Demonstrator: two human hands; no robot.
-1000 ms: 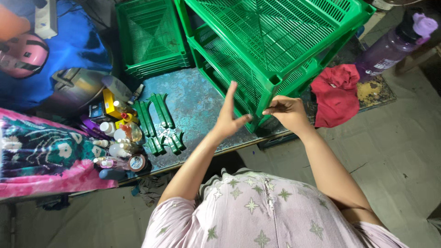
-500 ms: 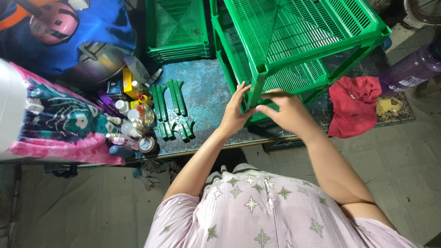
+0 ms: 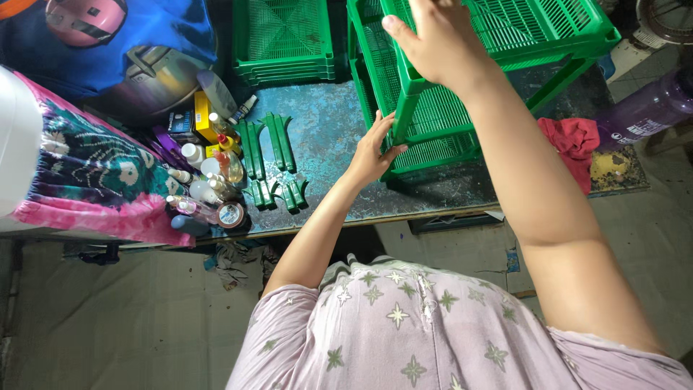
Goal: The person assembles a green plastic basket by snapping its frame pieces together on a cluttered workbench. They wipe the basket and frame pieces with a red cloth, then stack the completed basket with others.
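Observation:
A green plastic tiered rack point(image 3: 556, 29) stands on a worn blue-grey table point(image 3: 325, 123). My left hand point(image 3: 375, 148) wraps around the rack's front left corner post low down, near the bottom shelf. My right hand point(image 3: 433, 40) rests higher up on the top shelf's front left corner, fingers spread over the rim. Several loose green rack legs point(image 3: 271, 155) lie on the table to the left of my left hand.
A stack of green shelf trays point(image 3: 283, 40) lies at the table's back. Small bottles, jars and a tape roll point(image 3: 231, 214) crowd the left edge beside a pink patterned cloth point(image 3: 94, 173). A red cloth point(image 3: 574, 141) and purple bottle point(image 3: 642, 112) sit right.
My right hand has risen from the rack's lower corner to its top shelf. My left hand stays at the lower post. The view has shifted so the rack sits more to the right.

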